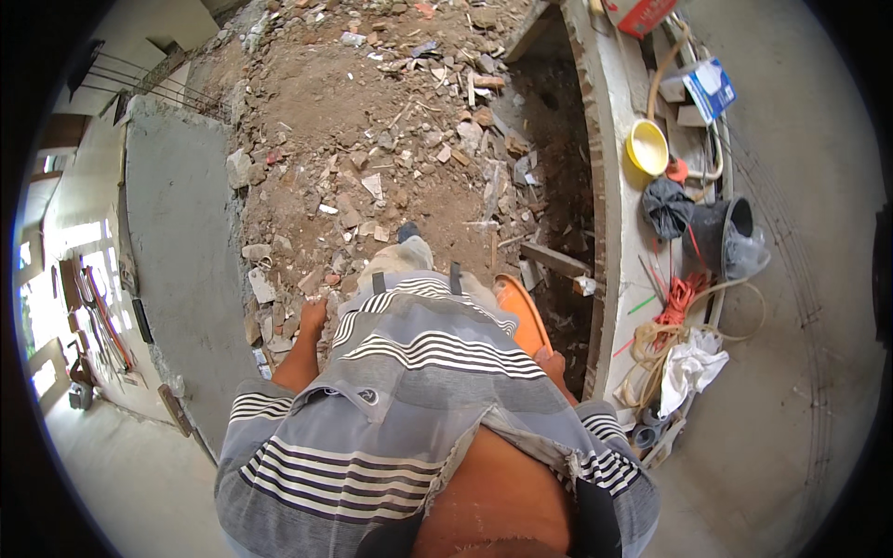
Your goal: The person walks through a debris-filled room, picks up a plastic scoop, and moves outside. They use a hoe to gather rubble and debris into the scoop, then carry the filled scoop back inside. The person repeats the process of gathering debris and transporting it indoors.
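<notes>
Orange basin (521, 316) tilts at your right side, its rim gripped by your right hand (551, 361); whether your left hand (314, 312) is closed, I can't tell. Rubble (373, 186) strews the dirt (326, 104): much looks undone, and finished work doesn't show.

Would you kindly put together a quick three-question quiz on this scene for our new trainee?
1. Which of the person's hands holds the orange basin?
A) the left
B) the right
C) both

2. True or false: the red rope lies to the person's right.

3. Fill in the colour: the bowl beyond the black bucket is ____.

Key:
1. B: the right hand is at the basin's edge.
2. True.
3. Yellow.
</notes>
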### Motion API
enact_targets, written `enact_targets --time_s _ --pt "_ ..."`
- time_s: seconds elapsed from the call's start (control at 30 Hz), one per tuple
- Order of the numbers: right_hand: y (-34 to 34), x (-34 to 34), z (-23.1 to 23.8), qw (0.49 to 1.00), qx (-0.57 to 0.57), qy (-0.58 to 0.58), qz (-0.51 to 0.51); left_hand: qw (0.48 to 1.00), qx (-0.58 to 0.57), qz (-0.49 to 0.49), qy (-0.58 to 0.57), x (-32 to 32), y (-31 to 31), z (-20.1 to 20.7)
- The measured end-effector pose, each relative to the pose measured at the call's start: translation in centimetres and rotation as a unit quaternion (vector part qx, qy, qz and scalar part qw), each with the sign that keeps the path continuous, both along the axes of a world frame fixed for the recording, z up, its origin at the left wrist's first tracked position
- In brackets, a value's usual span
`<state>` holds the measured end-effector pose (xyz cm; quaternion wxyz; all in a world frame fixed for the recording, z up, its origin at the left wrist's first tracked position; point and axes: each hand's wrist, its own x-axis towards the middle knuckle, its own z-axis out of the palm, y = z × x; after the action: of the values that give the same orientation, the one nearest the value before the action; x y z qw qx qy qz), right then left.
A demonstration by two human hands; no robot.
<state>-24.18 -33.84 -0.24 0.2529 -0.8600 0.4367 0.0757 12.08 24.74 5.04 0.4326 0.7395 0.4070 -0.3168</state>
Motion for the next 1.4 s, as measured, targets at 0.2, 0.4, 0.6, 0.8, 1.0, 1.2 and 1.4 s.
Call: enact_targets --time_s 0.2,0.4,0.6,0.8,1.0,1.2,1.4 --pt "2.8 22.2 7.8 0.978 0.159 0.117 -0.066 0.997 -0.073 0.029 -0.010 5.8 0.0 -0.9" --pt "4.1 36.4 11.5 0.950 0.260 -0.106 -0.139 0.973 -0.138 0.131 -0.128 11.0 -2.2 -2.9" --pt "1.8 45.5 12.4 0.990 0.083 -0.039 0.105 0.955 -0.150 0.237 -0.097 8.7 -4.4 -7.6" --pt "0.1 57.3 7.4 0.626 0.489 -0.342 -0.503 0.987 -0.057 0.119 -0.087 5.8 -4.8 -10.5" --pt "5.3 68.3 3.1 0.653 0.478 -0.334 -0.484 0.989 -0.057 0.133 -0.030 8.9 -1.3 -9.3" --pt "10.1 80.0 -2.7 0.658 0.445 -0.308 -0.523 0.903 -0.121 0.412 0.004 25.3 8.2 -7.1" --pt "12.4 95.8 -3.3 0.735 0.376 -0.195 -0.529 0.913 -0.123 0.366 -0.132 52.5 14.0 0.8"
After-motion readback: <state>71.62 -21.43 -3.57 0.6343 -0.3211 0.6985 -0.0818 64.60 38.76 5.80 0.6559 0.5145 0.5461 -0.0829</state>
